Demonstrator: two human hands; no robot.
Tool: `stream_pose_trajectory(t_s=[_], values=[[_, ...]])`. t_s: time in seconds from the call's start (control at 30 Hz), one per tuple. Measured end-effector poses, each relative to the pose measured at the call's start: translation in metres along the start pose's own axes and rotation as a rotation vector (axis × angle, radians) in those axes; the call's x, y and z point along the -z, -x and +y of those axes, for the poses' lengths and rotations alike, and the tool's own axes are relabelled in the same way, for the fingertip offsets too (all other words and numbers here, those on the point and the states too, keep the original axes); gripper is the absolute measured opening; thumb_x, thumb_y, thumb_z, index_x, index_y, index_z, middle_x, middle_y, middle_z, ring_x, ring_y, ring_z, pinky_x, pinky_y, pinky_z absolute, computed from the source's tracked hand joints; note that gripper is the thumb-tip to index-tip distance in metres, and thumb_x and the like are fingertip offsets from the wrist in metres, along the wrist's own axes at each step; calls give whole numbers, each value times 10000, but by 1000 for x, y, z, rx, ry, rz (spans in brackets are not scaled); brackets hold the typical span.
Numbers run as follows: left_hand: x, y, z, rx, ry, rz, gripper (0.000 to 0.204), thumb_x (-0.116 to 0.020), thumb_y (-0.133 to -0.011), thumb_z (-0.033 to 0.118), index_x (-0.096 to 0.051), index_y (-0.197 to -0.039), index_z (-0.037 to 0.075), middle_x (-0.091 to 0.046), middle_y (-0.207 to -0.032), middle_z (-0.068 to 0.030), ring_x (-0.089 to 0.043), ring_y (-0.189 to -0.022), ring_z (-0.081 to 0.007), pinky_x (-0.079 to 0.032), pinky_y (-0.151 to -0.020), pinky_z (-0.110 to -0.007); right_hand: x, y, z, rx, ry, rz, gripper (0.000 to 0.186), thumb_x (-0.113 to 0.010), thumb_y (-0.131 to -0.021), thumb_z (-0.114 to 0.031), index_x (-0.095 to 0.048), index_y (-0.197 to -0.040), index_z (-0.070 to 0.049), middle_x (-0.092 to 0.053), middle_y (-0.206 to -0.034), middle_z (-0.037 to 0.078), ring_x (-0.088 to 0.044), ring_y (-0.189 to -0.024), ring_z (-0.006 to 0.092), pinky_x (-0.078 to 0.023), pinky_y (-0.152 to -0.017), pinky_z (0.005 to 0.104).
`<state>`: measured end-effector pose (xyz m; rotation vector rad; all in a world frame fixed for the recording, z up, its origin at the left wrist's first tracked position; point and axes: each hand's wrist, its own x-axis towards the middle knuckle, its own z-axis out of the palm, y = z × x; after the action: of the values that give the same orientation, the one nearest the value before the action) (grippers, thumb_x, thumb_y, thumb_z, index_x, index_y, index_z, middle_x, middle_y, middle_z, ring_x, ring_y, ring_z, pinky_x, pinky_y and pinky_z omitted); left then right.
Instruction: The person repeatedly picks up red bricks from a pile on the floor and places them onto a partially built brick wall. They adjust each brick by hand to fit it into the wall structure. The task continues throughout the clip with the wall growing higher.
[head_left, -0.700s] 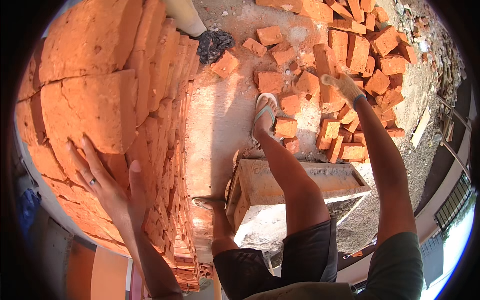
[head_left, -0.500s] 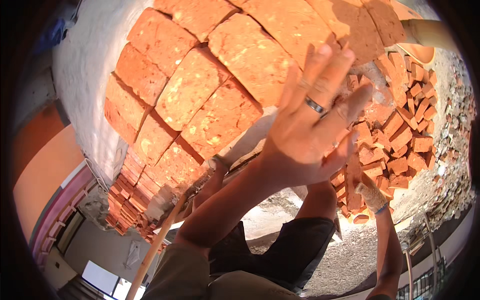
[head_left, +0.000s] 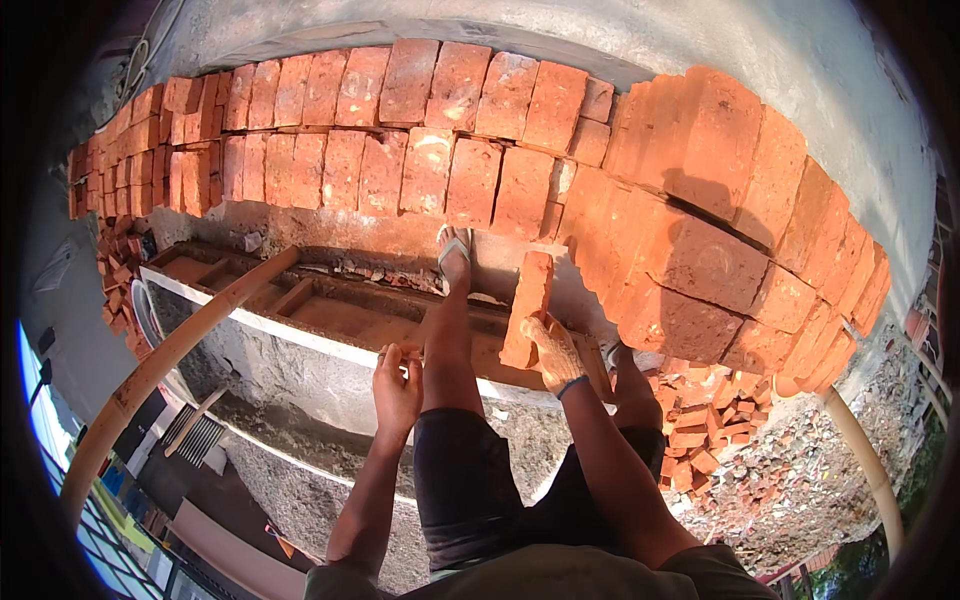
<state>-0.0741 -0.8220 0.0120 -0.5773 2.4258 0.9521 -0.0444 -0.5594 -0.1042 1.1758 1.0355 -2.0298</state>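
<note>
My right hand [head_left: 556, 358], in a tan work glove with a blue cuff, grips a long orange brick [head_left: 530, 287] by its right side. The brick is held up in front of my legs, nearly upright in the picture. To its left, my bare left hand [head_left: 397, 388] is raised near my knee, fingers loosely curled and apart, nothing visible in them. Beyond both hands runs a long stack of bricks [head_left: 430, 170] in two rows, bending toward me on the right, its top partly in my shadow.
A bamboo pole [head_left: 185, 340] slants up at the left; another pole [head_left: 865, 465] stands at the right. Broken bricks [head_left: 715, 420] lie heaped at the lower right beside rubble. My sandalled foot [head_left: 455, 248] is beside a narrow trough [head_left: 340, 312] with a pale edge.
The view has swung left along the stack. My left hand has dropped from its spread, raised position over the bricks. My right hand has brought the brick away from the pile to my front.
</note>
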Motion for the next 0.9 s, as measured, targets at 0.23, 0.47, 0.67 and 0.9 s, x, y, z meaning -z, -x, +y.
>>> stream_pose_trajectory(t_s=[0.23, 0.47, 0.67, 0.9], values=[[-127, -133, -36, 142, 314, -294, 425, -712, -1027, 300, -612, -1298, -12, -689, -1126, -141, -675, -1037, -229, -542, -888, -361, -29, -22, -6, -96, 271, 498, 402, -852, -904, -270, -661, -1176, -43, -709, -1081, 53, -679, -941, 153, -558, -753, 322], [-268, -217, 37, 1038, 838, -536, 986, -758, -960, 531, -257, -1683, 87, -424, -1622, -206, -394, -1473, -383, -394, -1172, -555, 15, -28, 48, -128, 294, 395, 617, -835, -922, -327, -531, -1403, -86, -687, -953, 33, -656, -795, 118, -542, -669, 301], [-291, -241, 20, 991, 1186, -327, 537, -666, -1035, 427, -513, -1383, 48, -552, -1364, -153, -533, -1295, -316, -482, -1092, -530, 18, -46, 55, -108, 228, 405, 605, -823, -919, -229, -533, -1417, -44, -683, -1249, 103, -704, -1021, 214, -569, -839, 356], [-215, -180, 8, 469, 604, -375, 990, -639, -1017, 615, -236, -1666, -13, -398, -1649, -234, -383, -1528, -332, -321, -1237, -424, -3, -48, 9, 48, 913, 497, 957, -881, -768, -435, -447, -1484, 28, -579, -1363, 244, -598, -1277, 383, -502, -1049, 502]])
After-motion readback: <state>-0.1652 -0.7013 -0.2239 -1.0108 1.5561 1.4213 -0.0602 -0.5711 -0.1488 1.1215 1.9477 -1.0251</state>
